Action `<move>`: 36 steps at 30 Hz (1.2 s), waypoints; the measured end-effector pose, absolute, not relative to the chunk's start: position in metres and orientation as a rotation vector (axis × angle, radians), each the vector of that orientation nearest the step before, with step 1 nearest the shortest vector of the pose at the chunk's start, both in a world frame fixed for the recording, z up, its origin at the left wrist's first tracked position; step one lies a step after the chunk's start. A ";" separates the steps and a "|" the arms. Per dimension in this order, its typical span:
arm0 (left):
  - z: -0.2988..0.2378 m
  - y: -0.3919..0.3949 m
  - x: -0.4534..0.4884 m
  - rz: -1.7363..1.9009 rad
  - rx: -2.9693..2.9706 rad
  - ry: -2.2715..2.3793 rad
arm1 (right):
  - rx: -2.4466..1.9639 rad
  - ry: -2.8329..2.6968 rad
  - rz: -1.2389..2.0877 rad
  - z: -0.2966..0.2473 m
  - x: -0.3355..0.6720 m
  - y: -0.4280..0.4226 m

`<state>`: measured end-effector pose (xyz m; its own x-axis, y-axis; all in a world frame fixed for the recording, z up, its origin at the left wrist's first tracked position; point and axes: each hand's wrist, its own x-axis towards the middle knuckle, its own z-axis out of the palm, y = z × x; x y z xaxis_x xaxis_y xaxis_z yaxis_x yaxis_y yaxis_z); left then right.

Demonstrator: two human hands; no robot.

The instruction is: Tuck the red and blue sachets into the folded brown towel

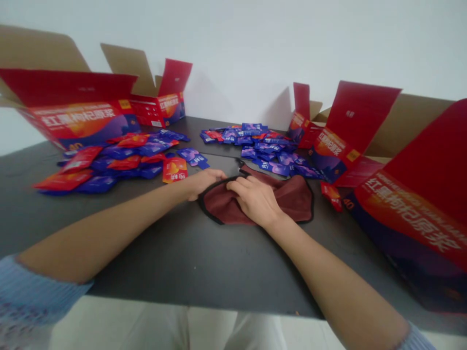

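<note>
Fingers (238, 186) of your right hand (257, 201) were bent on the brown cloth (296, 197), but I could not tell if they pinched it. Your left hand (207, 183) was partly curled at its black edge (211, 215), half hidden, so I could not tell how tight it was. The cloth lay on the dark table (204, 262). A red packet (175, 170) sat near your left hand. Blue and red packets (124, 163) were heaped to the left, more packets (268, 146) behind the cloth. Open red boxes (419, 209) stood on both sides.
</note>
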<state>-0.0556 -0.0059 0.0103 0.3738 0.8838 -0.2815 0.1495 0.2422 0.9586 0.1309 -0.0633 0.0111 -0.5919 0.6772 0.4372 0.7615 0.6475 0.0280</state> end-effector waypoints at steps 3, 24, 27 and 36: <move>0.012 -0.005 -0.054 0.668 1.179 1.102 | -1.253 -2.491 -0.264 0.015 0.134 -0.058; 0.008 -0.033 -0.039 1.118 1.041 1.184 | -1.757 -2.058 -0.094 0.029 0.187 -0.039; 0.010 -0.030 -0.042 1.077 1.032 1.134 | -1.675 -1.887 -0.132 0.034 0.188 -0.043; 0.007 -0.032 -0.037 0.983 1.177 1.209 | -1.874 -1.676 0.167 0.024 0.184 -0.038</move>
<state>-0.0365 -0.0318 0.0073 0.1259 0.9793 -0.1582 0.0455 0.1536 0.9871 0.1835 -0.0381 0.0241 0.1899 0.9354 0.2983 0.8581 -0.0105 -0.5133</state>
